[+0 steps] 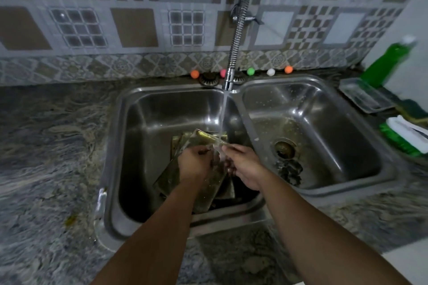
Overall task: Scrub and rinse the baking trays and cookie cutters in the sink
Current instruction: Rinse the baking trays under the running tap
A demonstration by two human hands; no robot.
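Several dirty brownish baking trays (169,180) lie stacked and tilted in the left basin (148,122) of a steel double sink. Water runs from the coiled tap (228,81) onto the top tray's far edge (208,137). My left hand (194,164) and my right hand (243,164) meet over the trays under the stream, both with curled fingers around a small clear or metal piece (217,154); blur hides what it is. A dark cluster that looks like cookie cutters (290,171) lies in the right basin (324,122) near the drain (284,149).
A green dish-soap bottle (389,62), a clear plastic tray (366,97), a green scouring pad (414,111) and a green-and-white brush (405,134) sit on the counter at right. Small coloured balls (250,71) line the backsplash. Granite counter (51,146) stretches left.
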